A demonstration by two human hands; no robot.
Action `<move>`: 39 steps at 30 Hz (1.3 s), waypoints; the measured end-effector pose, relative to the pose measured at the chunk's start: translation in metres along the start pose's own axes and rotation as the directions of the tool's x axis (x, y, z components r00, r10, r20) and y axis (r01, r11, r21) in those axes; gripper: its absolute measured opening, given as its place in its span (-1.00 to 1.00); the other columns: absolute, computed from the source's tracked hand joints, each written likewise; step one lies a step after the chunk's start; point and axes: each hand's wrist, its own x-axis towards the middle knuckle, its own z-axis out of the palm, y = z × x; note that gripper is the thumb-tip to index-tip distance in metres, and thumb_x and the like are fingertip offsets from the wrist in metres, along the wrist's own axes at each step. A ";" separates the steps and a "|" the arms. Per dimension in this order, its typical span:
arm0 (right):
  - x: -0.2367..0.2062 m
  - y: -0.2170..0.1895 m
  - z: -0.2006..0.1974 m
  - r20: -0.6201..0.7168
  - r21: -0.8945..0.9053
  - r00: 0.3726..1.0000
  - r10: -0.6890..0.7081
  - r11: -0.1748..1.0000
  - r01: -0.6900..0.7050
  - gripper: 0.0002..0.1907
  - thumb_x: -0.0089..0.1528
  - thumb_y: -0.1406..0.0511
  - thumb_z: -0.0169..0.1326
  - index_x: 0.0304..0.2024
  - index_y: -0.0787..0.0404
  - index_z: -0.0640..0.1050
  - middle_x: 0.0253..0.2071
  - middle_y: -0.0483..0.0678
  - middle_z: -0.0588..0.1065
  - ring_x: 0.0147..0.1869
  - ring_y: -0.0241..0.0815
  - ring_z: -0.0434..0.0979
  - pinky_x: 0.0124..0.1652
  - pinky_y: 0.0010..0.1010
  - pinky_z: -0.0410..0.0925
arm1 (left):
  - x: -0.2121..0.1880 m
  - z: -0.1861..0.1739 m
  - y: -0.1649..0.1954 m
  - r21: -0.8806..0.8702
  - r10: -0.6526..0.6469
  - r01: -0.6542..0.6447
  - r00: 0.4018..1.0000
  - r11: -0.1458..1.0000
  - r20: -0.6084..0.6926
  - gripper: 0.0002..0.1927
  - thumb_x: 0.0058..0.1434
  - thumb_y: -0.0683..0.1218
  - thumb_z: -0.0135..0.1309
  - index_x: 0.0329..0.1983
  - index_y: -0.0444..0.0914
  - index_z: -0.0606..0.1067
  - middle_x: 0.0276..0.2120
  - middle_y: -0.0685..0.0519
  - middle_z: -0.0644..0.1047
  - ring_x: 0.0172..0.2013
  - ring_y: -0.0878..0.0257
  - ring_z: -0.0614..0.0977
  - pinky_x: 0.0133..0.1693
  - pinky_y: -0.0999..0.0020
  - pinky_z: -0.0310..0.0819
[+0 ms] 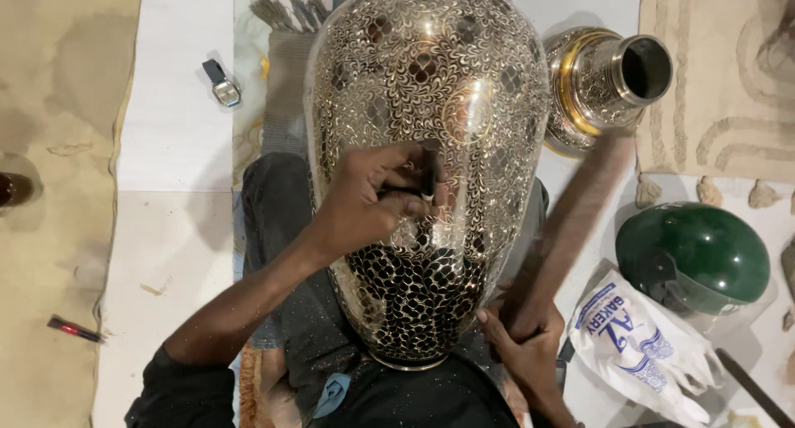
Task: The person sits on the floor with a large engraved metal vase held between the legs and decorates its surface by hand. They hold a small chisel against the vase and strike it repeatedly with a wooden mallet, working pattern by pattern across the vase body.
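vase: a large metal vase lies across the person's lap, neck end toward the body, its wide belly filling the middle of the view.
left hand: the left hand is closed around a small dark tool, pinched in the fingers with its tip pressed on the vase's surface near the middle.
right hand: the right hand grips a long brownish stick that runs up along the vase's right side; it looks blurred, so its exact shape is unclear.
work done: the lower part of the vase, nearest the body, shows dark filled cells in a scale-like pattern, and it looks finished up to about where the tool sits.
work left: the upper half carries fine silvery scrollwork with only a few dark patches, so judging by the surface, much of it seems yet to be worked.
second vessel: a smaller decorated metal pot lies on its side on the floor, just beyond the vase to the upper right.
right side: a green helmet rests on the floor, with a white printed plastic bag just beside it.
left side: a small lighter-like object lies on the pale floor tiles, and a red pen lies well apart, lower left.
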 end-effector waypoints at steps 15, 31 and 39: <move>0.047 -0.054 -0.024 0.153 -0.252 0.958 -0.243 0.928 0.275 -0.69 -0.03 0.42 0.35 -0.25 0.33 0.56 -0.51 -0.10 0.57 -0.45 -0.41 0.60 -0.45 -0.53 0.43 | -0.004 -0.005 0.001 0.342 0.102 -0.173 0.971 0.924 0.216 -0.30 0.06 -0.52 -0.23 0.25 -0.27 0.47 -0.03 -0.17 0.66 -0.06 0.03 0.76 -0.08 0.36 0.71; 0.095 -0.134 -0.054 0.428 -0.478 0.889 -0.161 0.795 0.374 -0.72 -0.09 0.45 0.25 -0.36 0.32 0.47 -0.63 0.08 0.45 -0.56 -0.20 0.44 -0.49 -0.33 0.37 | 0.000 -0.017 -0.015 0.200 0.230 -0.314 0.906 0.928 0.355 -0.32 0.04 -0.45 -0.13 0.27 -0.25 0.45 0.00 -0.21 0.60 -0.12 0.05 0.77 -0.07 0.37 0.74; 0.093 -0.122 -0.053 0.329 -0.438 0.922 -0.203 0.832 0.340 -0.73 -0.04 0.39 0.22 -0.41 0.31 0.37 -0.66 0.10 0.39 -0.62 -0.04 0.41 -0.52 -0.23 0.32 | 0.001 -0.019 -0.002 0.327 0.048 -0.166 0.939 0.930 0.339 -0.19 -0.11 -0.40 -0.20 0.31 -0.24 0.44 -0.18 -0.10 0.68 -0.20 0.15 0.80 -0.07 0.38 0.72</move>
